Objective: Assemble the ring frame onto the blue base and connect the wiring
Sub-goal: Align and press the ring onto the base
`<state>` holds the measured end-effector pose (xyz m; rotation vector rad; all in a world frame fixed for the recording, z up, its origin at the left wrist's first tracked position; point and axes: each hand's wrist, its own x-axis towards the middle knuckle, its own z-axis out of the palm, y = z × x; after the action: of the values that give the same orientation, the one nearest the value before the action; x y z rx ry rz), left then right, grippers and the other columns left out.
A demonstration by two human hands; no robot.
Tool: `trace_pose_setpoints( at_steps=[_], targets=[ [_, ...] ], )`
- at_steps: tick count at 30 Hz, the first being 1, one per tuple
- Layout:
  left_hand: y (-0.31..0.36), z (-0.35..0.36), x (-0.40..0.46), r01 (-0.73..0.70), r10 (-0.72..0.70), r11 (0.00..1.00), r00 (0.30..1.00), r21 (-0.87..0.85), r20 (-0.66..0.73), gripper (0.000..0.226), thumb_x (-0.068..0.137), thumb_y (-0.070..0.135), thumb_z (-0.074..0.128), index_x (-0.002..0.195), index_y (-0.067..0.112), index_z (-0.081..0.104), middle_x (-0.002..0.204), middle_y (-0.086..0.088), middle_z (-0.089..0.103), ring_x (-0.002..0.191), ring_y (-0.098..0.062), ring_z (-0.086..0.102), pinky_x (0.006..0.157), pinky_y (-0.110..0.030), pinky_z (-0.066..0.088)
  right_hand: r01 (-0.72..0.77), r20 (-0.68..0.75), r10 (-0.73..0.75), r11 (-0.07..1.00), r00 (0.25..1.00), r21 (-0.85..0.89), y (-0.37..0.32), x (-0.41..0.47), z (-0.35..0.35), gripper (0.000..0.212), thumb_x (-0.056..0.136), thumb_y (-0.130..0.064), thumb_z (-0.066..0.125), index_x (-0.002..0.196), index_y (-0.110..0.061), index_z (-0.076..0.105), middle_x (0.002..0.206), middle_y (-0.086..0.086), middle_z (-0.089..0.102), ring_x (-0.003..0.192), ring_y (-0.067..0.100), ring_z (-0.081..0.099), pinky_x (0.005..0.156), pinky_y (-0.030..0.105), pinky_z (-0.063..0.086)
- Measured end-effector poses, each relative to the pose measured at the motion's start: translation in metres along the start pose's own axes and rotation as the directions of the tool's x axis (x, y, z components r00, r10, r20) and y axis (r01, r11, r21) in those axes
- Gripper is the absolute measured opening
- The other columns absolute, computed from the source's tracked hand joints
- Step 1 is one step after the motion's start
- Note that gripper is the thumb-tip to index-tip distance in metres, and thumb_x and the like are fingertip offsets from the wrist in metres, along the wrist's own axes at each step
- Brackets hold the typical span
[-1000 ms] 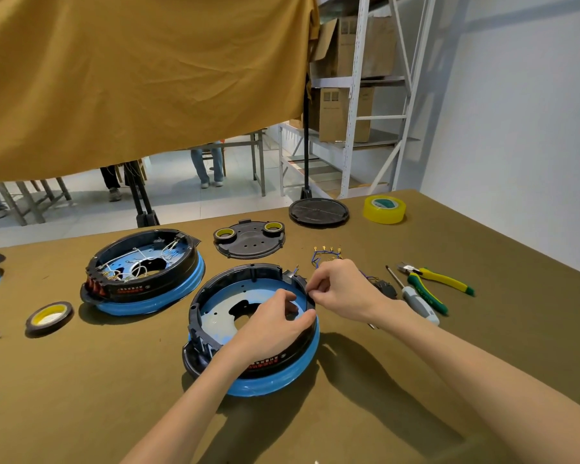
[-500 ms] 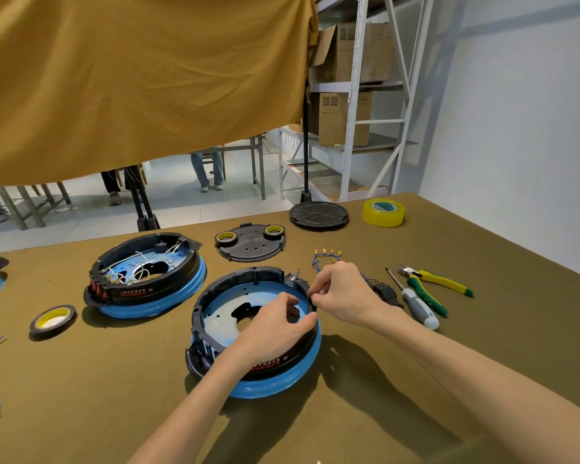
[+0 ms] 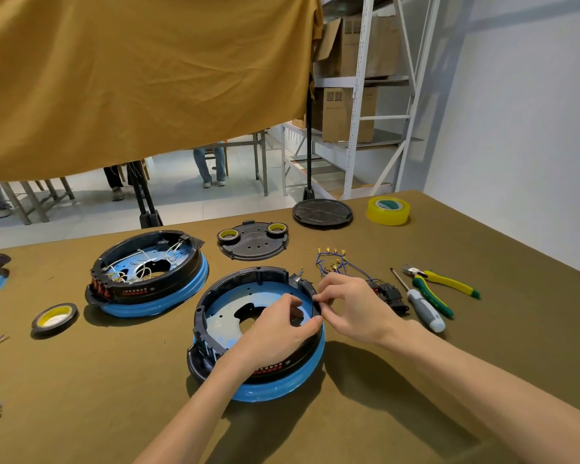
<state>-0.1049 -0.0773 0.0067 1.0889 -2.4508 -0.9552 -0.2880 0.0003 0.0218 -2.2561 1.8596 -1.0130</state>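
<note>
A black ring frame (image 3: 248, 274) sits on the blue base (image 3: 275, 388) in front of me. My left hand (image 3: 275, 329) reaches over the ring's near side, its fingers curled round the right inner rim. My right hand (image 3: 352, 306) is just outside that same rim, thumb and fingers pinching something small at the ring's edge; what it pinches is too small to make out. A bundle of blue wires with brass terminals (image 3: 332, 261) lies behind my right hand, running to black connectors (image 3: 389, 293).
A second ring and blue base with white wiring (image 3: 148, 272) stands at the left. Around lie a black plate with two tape rolls (image 3: 253, 239), a black disc (image 3: 322, 212), yellow tape (image 3: 387, 211), a screwdriver (image 3: 422, 306), pliers (image 3: 442, 283) and a tape roll (image 3: 54, 318).
Both hands stay at the ring's right rim with only small finger movements. The camera has tilted slightly, so the table sits a little lower in view.
</note>
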Motion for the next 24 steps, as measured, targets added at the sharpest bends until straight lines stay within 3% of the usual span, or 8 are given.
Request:
trace_pose_setpoints(
  at_steps=[5,9,17,24],
  targets=[
    [0.001,0.0,-0.002,-0.002,0.002,1.0,1.0,0.006,-0.004,0.07,0.094,0.064,0.058,0.148,0.022,0.043,0.141,0.005,0.058,0.121,-0.006,0.056,0.093,-0.019,0.046,0.036,-0.017,-0.037,0.999,0.999,-0.023,0.001,-0.002,0.002,0.015,0.092,-0.007,0.069,0.103,-0.006,0.079,0.103,-0.001,0.068,0.095,0.009,0.064,0.086,0.025,0.056],
    [0.002,0.0,-0.001,-0.001,0.001,1.0,1.0,0.003,-0.002,0.069,0.094,0.062,0.058,0.148,0.021,0.043,0.142,0.004,0.058,0.123,-0.008,0.057,0.096,-0.02,0.048,-0.09,-0.044,0.097,0.985,0.994,0.145,0.002,0.004,0.003,0.013,0.09,-0.007,0.072,0.098,-0.01,0.081,0.101,-0.005,0.07,0.094,0.007,0.066,0.082,0.021,0.057],
    [0.002,-0.001,-0.001,-0.001,0.001,1.0,1.0,0.001,-0.001,0.069,0.094,0.062,0.058,0.148,0.022,0.043,0.142,0.005,0.058,0.122,-0.007,0.057,0.097,-0.022,0.049,-0.229,-0.033,0.248,0.933,0.968,0.278,0.008,0.015,0.005,0.016,0.087,-0.005,0.075,0.091,-0.019,0.082,0.084,-0.009,0.075,0.082,0.008,0.07,0.076,0.024,0.059],
    [0.001,0.0,0.0,-0.003,0.003,1.0,1.0,-0.004,0.003,0.068,0.094,0.062,0.059,0.147,0.022,0.043,0.14,0.005,0.059,0.117,-0.005,0.056,0.092,-0.017,0.046,-0.317,-0.055,0.408,0.78,0.911,0.539,0.007,0.011,0.011,0.039,0.082,-0.003,0.082,0.113,-0.017,0.063,0.085,0.001,0.078,0.08,0.016,0.075,0.079,0.026,0.061]
  ],
)
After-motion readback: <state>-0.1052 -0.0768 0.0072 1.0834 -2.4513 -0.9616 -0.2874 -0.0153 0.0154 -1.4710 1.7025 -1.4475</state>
